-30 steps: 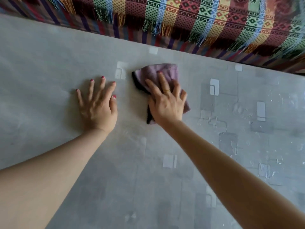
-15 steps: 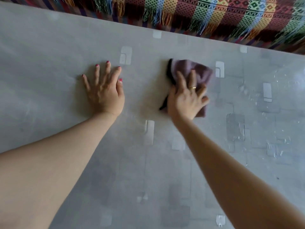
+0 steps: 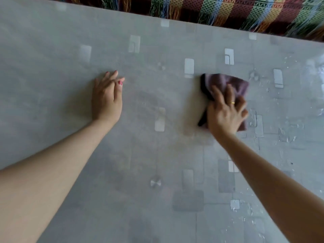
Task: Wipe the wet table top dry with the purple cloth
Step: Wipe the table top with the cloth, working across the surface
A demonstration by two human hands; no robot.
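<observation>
A folded purple cloth point(image 3: 233, 83) with a dark edge lies on the grey patterned table top point(image 3: 157, 146), right of centre. My right hand point(image 3: 226, 113) presses flat on the cloth with fingers spread, covering its near half. My left hand point(image 3: 107, 100) rests flat on the bare table to the left, well apart from the cloth, fingers straight and close together. Water droplets and streaks point(image 3: 289, 135) glisten on the table's right part, just right of the cloth.
A colourful woven fabric with fringes point(image 3: 228, 13) hangs along the table's far edge. The table surface carries printed pale rectangles and reaches past the frame on the left, right and near sides.
My right hand has slid the cloth to the right, toward the wet patch. My left hand stayed flat on the table and its fingers have drawn together.
</observation>
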